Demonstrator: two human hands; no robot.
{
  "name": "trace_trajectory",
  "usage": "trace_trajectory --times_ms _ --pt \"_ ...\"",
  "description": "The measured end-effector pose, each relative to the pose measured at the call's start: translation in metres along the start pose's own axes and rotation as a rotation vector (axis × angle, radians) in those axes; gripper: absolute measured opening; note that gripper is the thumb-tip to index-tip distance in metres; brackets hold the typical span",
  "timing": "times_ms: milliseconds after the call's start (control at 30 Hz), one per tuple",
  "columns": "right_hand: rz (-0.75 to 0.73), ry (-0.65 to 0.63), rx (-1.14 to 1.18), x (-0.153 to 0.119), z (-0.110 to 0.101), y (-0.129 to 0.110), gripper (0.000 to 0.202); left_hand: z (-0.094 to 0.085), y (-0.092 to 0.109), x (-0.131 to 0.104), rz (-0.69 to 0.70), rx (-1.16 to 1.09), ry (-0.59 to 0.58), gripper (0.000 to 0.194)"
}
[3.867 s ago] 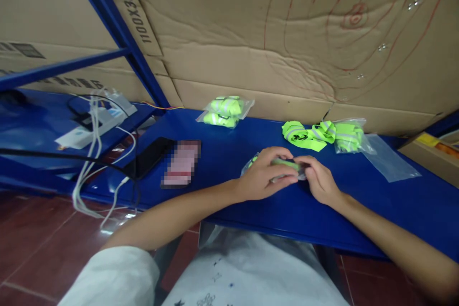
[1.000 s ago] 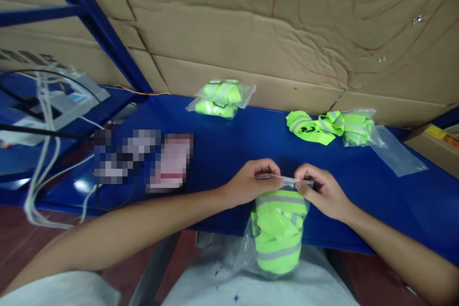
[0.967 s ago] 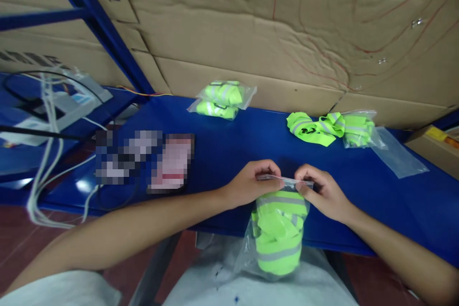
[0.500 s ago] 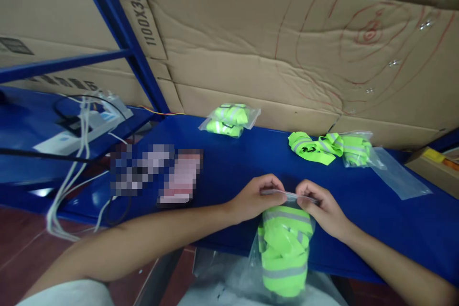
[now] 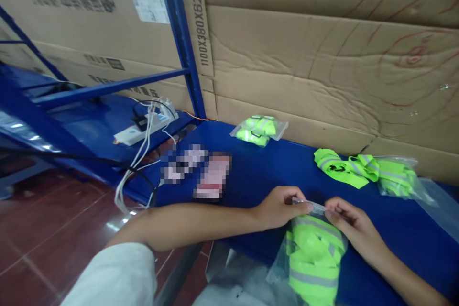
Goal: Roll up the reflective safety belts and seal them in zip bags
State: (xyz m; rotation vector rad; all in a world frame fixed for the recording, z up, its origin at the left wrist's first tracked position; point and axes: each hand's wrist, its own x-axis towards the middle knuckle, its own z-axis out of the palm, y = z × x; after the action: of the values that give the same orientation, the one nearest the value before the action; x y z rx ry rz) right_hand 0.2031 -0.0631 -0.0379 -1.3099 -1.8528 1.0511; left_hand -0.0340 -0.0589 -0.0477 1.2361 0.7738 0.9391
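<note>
A clear zip bag (image 5: 281,265) hangs at the front edge of the blue table, with a folded neon-yellow reflective strap bundle (image 5: 315,258) inside it. My left hand (image 5: 281,208) pinches the bag's top edge from the left, thumb along the seal. At the right end of the same edge, my right hand (image 5: 349,220) grips it between thumb and bent fingers. Between the two hands a short stretch of the seal shows. Beyond them lies a loose neon-yellow strap (image 5: 337,167), touching another bagged bundle (image 5: 396,177).
The blue table (image 5: 251,220) backs onto a cardboard wall (image 5: 268,67). Near that wall sits a bagged yellow bundle (image 5: 258,129). Two blurred flat items lie left, one a pinkish rectangle (image 5: 214,177). A power strip (image 5: 143,129) trails white cables. A flat clear bag (image 5: 441,205) lies right.
The view has swung left, so everything sits further right and slightly lower. Both hands still hold the bag's top edge; the right fingers look a little more spread.
</note>
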Motion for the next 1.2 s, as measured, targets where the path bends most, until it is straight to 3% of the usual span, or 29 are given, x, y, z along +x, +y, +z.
trace_trajectory --times_ms 233,533,700,933,1100,1200 --pt "0.009 -0.035 -0.014 0.0 0.002 -0.002 0.049 -0.001 -0.002 -0.001 0.032 0.042 0.005 0.053" --pt "0.068 -0.08 0.042 -0.003 -0.002 -0.007 0.051 -0.001 0.005 -0.001 -0.115 -0.065 0.008 0.051" --pt "0.058 -0.09 0.013 -0.004 -0.003 -0.009 0.045 -0.001 0.005 -0.003 -0.053 -0.023 0.035 0.051" --pt "0.028 -0.076 -0.001 -0.024 0.002 0.006 0.035 0.002 0.007 -0.018 -0.078 0.019 0.01 0.043" --pt "0.146 -0.163 0.049 -0.033 0.002 0.025 0.032 -0.001 0.012 -0.02 -0.15 0.012 0.001 0.036" --pt "0.208 -0.156 0.087 -0.033 0.0 0.028 0.029 -0.003 0.014 -0.019 -0.201 -0.073 0.059 0.033"
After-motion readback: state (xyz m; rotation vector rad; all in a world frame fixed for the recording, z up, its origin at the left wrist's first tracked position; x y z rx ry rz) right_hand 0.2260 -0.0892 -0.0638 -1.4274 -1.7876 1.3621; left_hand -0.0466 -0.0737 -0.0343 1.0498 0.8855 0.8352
